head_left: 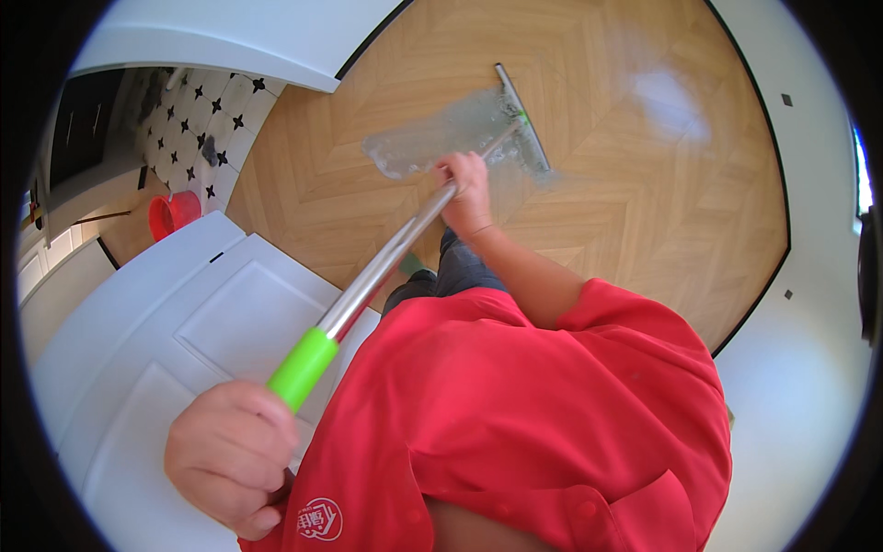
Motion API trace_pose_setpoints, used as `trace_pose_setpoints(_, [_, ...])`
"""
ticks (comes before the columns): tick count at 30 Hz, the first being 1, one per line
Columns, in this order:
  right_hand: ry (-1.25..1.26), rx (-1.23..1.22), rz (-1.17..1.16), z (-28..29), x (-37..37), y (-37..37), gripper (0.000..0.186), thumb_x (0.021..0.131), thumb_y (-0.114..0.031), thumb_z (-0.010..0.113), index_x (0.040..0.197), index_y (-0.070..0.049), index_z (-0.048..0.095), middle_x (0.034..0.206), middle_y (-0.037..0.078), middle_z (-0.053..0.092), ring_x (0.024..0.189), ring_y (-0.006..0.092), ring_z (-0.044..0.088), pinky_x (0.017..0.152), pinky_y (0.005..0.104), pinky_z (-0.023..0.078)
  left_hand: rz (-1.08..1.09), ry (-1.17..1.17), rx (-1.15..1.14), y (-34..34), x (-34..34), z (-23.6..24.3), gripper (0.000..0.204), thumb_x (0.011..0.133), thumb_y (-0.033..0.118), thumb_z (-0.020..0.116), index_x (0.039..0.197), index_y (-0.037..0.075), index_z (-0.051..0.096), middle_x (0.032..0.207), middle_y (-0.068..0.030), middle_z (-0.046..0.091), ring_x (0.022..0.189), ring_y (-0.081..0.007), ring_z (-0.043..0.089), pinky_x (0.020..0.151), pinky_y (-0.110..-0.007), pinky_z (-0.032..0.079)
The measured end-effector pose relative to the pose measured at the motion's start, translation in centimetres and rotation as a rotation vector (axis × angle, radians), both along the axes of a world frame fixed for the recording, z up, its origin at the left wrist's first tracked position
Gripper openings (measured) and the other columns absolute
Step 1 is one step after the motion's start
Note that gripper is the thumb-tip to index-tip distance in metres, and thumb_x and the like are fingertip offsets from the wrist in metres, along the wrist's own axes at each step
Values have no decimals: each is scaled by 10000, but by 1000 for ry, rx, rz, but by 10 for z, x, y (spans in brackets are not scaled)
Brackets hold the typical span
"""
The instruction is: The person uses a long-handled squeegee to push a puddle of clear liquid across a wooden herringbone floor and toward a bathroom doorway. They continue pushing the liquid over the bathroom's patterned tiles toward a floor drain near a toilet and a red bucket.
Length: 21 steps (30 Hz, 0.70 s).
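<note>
Both my hands hold a long-handled floor squeegee [405,241], with a silver pole and a green grip [305,366]. My left hand [235,451], low at the left, is closed round the end of the green grip. Farther down the pole, my right hand [467,191] wraps round the metal. The narrow bar head [536,138], with a green joint at its middle, lies on the wood floor [635,221]. Left of the bar spreads a greyish, wet-looking patch [432,133] with whitish edges; whether it is liquid or thin cloth I cannot tell.
A white panelled door [262,304] stands close at my left. Beyond it are a red bucket [175,213] and white tiles with dark star shapes [216,115]. White walls with black base edging [750,92] bound the floor. One green-covered foot [411,265] shows beneath me.
</note>
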State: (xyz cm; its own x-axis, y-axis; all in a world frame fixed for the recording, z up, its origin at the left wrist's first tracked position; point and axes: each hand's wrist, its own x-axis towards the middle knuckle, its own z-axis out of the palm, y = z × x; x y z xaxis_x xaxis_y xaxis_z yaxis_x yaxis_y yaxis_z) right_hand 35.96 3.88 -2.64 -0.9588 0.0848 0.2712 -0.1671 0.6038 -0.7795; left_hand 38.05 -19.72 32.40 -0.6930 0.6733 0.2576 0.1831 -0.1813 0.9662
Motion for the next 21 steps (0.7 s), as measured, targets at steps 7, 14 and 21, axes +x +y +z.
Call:
trace_pose_setpoints(7, [-61,-110,240,16,44,-117,118,745,-42,627,802,-111,550,701,63,539,753,294,541,913,471,388,327,31,-47,-85,99,20,338,786,192,628,532,171,404,498,76,512,470,-76,495,584,-231,436])
trace_pose_setpoints(14, [-103,-163,475,16,97,-228,174,691,-16,625,778,-114,512,698,70,545,777,308,527,900,470,378,613,56,-98,-162,200,19,376,827,205,585,529,186,356,489,90,530,473,-63,506,587,-215,405])
trace_pose_setpoints(21, [-98,-168,719,17,128,-305,211,666,-6,647,794,-114,518,678,65,548,736,305,534,849,400,394,925,117,-54,-197,276,6,317,871,209,495,592,172,350,473,75,431,480,-79,421,606,-266,338])
